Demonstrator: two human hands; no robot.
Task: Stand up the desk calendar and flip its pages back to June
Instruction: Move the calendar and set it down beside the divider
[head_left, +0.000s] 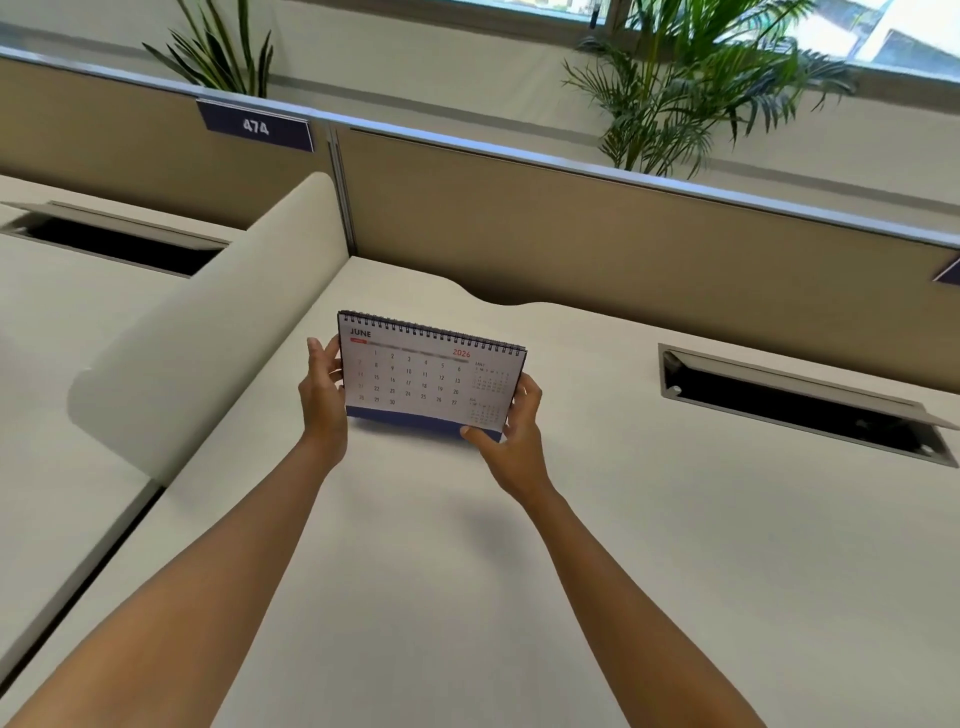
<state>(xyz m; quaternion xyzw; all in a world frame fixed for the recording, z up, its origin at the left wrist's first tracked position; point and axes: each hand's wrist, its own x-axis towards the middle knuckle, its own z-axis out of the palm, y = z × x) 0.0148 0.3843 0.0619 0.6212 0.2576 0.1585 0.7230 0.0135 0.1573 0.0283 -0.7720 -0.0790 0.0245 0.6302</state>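
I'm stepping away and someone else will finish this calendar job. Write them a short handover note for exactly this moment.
Left hand: gripping the left edge of the desk calendar.
Right hand: gripping its lower right corner, thumb on the front.
Calendar: upright, spiral on top, over the middle of the desk; whether its base touches the desk is unclear.
Done: front page reads JUNE 2026.
Left: settle it standing on the desk, then let go with both hands.

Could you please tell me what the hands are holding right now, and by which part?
Both hold the desk calendar: the left hand grips its left edge, the right hand its lower right corner.
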